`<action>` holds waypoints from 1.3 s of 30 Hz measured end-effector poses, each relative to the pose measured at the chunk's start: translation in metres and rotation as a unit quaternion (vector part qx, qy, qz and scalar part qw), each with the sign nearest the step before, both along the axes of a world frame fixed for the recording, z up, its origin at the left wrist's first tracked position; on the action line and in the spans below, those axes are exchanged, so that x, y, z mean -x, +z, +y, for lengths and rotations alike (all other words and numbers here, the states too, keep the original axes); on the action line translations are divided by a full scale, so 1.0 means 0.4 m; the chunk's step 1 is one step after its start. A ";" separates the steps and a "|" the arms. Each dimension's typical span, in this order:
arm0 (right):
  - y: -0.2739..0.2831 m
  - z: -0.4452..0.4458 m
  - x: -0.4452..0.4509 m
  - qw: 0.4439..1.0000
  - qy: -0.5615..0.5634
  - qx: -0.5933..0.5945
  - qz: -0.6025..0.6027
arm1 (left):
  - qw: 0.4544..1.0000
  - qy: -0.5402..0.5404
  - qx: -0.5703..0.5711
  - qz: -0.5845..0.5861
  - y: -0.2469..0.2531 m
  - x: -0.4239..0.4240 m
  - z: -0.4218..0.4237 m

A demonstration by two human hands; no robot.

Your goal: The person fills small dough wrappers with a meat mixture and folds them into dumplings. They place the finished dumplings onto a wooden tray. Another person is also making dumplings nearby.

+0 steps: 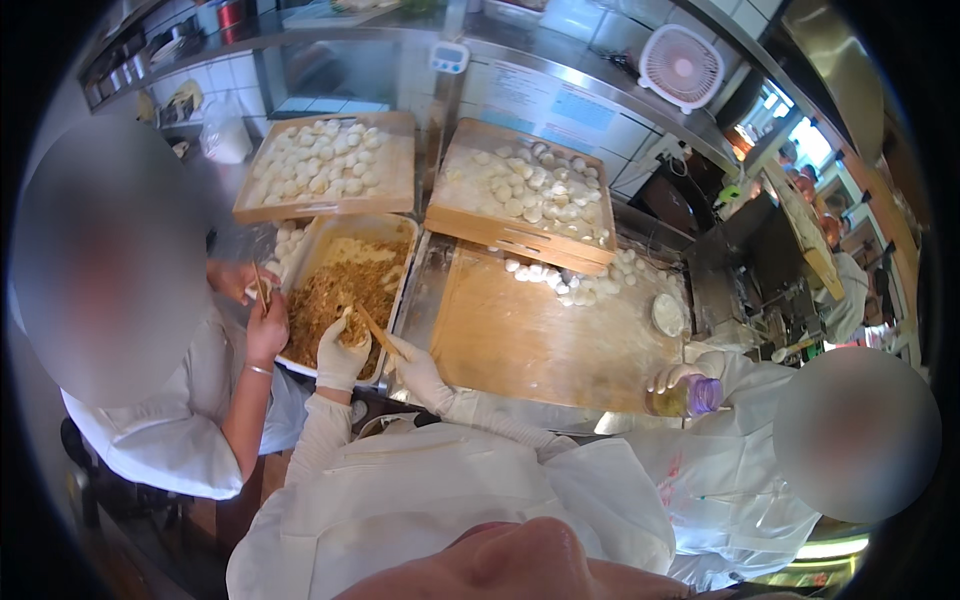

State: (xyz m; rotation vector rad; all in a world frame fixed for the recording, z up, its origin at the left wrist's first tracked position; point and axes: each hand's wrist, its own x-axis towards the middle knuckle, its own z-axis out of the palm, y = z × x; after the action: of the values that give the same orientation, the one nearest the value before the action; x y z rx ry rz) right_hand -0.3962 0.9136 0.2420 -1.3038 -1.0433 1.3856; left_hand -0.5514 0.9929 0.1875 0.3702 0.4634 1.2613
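Note:
Over the near right part of a white tub (pixel 411 255) of brown crumbly filling (pixel 311 304), my gloved left hand (pixel 343 356) cups a pale dough wrapper (pixel 351 313) with some filling on it. My right hand (pixel 420 371), also gloved, grips a flat wooden stick (pixel 377 330) whose far end reaches the wrapper. Part of the wrapper is hidden by the fingers and filling. To the right of the tub lies a wooden board (pixel 525 337) dusted with flour, with small dough pieces (pixel 540 274) along its far side.
Left, a co-worker's hands (pixel 262 311) hold another wrapper and stick by the tub. Right, another co-worker's hand (pixel 673 377) rests on a purple-lidded jar (pixel 686 396). Wooden trays (pixel 324 208) (pixel 517 244) of dough pieces stand behind. A round white container (pixel 667 315) sits at the board's right.

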 end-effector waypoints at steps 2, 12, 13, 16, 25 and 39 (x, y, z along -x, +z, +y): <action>0.002 -0.004 0.006 0.999 -0.009 -0.026 -0.036 | 0.993 -0.028 0.059 -0.103 0.052 -0.005 -0.009; 0.006 0.000 0.000 0.996 0.050 0.012 -0.076 | 0.972 0.004 0.137 -0.190 0.052 -0.010 -0.027; -0.016 0.005 0.005 0.987 0.039 -0.089 -0.131 | 0.973 0.008 0.137 -0.187 0.047 -0.009 -0.028; -0.021 0.012 0.018 0.913 0.048 -0.266 -0.306 | 0.974 0.009 0.126 -0.187 0.046 -0.002 -0.034; -0.010 -0.002 0.052 0.758 0.170 -0.181 -0.604 | 0.987 0.112 0.113 -0.016 0.004 -0.035 -0.006; 0.193 0.020 -0.085 0.847 0.273 -0.180 -0.420 | 0.986 -0.073 0.131 -0.071 0.041 0.039 -0.042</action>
State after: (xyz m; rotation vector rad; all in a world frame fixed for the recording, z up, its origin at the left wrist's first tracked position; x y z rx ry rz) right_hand -0.3624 0.9214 0.3193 -1.3915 -2.2950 0.8743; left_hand -0.5672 0.9761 0.2037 0.0884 0.4662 1.0609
